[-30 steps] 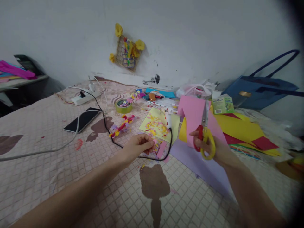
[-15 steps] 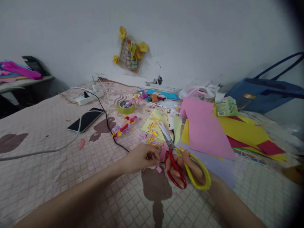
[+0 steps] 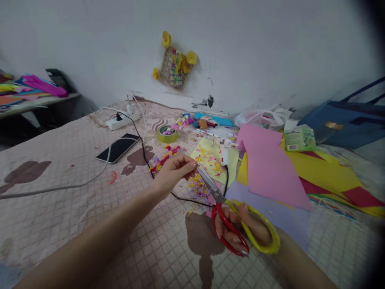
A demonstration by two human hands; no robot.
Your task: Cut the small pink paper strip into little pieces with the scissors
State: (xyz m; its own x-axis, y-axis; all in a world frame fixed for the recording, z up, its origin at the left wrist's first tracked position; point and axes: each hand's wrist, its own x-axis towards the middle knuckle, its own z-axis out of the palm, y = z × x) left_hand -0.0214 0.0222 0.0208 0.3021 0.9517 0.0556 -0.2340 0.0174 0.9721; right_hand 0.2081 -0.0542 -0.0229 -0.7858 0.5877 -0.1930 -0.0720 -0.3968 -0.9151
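R hand [image 3: 254,226] grips scissors [image 3: 217,193]; L hand [image 3: 174,172] pinched near their tip, can't tell on what. Far tape roll [image 3: 167,138] holds small pcs [image 3: 169,131]; blue bag [image 3: 356,138] cut off far R.

Anything your left hand [image 3: 176,172] pinches: too small to tell. Your right hand [image 3: 251,224] partly hidden behind scissors [image 3: 219,194]. Blue bag [image 3: 351,122] cut off, right edge. Lilac sheet [image 3: 293,216] partly under pink sheet [image 3: 270,168].

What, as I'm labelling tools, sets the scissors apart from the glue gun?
The scissors have red and yellow handles; the glue gun is mostly white. The scissors are in the right hand; the glue gun rests on the pale yellow sheet. The scissors are cordless; the glue gun trails a black cord. Both are hand tools.
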